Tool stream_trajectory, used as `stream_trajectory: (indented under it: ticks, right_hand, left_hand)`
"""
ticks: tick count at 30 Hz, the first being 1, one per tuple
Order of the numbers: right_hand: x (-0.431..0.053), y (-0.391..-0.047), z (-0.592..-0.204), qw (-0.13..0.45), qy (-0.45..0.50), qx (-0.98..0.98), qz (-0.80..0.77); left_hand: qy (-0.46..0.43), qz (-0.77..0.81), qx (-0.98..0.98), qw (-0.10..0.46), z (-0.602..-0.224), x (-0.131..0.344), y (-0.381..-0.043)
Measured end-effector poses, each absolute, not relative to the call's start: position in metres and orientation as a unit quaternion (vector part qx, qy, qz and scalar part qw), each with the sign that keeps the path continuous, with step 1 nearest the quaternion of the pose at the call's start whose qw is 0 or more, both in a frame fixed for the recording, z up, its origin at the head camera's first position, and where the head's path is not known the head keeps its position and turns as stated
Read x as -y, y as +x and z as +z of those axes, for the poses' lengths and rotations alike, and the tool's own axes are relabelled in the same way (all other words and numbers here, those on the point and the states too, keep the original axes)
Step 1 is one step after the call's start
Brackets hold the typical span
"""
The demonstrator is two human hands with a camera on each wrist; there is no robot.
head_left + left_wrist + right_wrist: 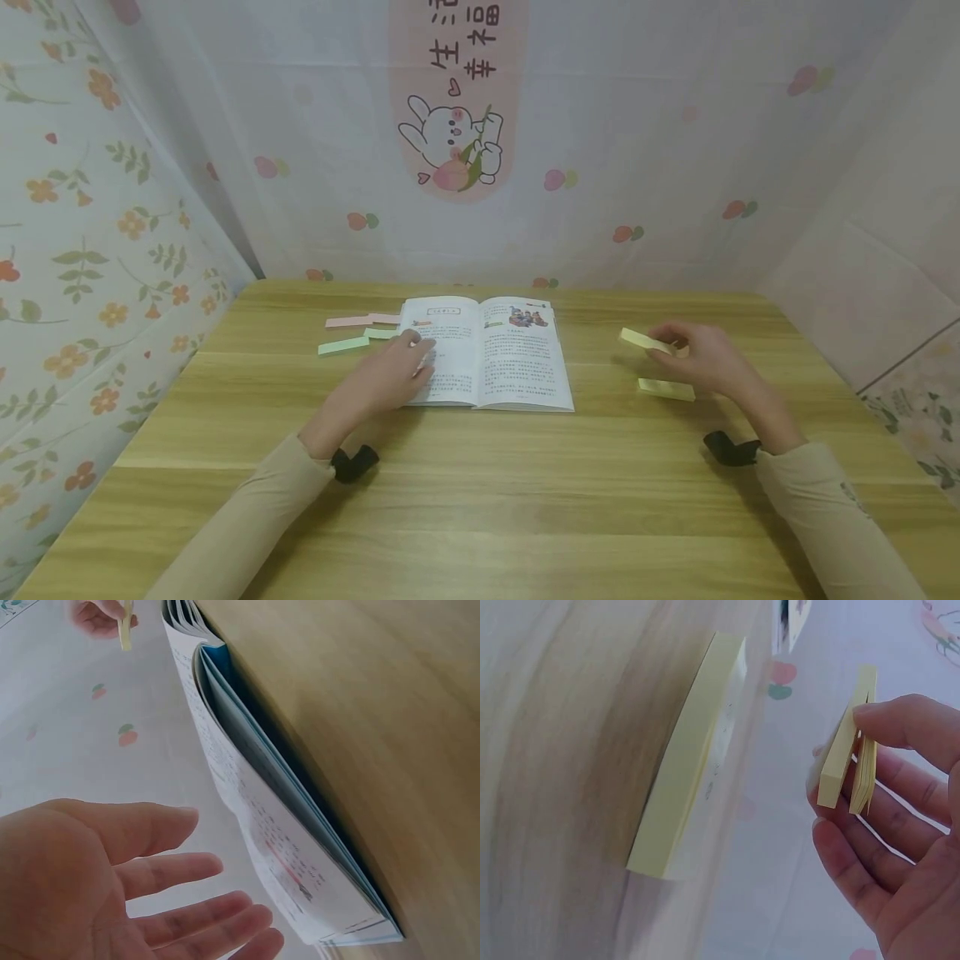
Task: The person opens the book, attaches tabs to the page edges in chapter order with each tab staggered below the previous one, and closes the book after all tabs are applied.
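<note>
Right hand pinching sticky-note pad

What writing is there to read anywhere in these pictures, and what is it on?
"生活" over "幸福": on the pink banner on the back wall, above a cartoon rabbit; the second character is cut off at the top edge.
Printed text on the open book: too small and blurred to read in any view.
Yellow sticky pads: no writing visible.
</note>
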State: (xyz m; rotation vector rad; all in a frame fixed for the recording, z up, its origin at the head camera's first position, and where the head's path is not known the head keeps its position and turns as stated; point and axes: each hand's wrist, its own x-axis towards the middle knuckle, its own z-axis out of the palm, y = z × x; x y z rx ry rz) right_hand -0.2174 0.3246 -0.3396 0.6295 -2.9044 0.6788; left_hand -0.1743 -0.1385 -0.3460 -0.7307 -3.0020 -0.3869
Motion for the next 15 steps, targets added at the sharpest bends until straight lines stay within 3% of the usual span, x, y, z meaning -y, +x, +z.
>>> stream_trajectory:
  ticks: [15]
  right_hand:
    - [-0.307,-0.211,-0.327,0.082,0.236,0.943,0.218]
  left_hand:
    - [-0.227,-0.18,0.956,0.045,-0.34,0.128,-0.177]
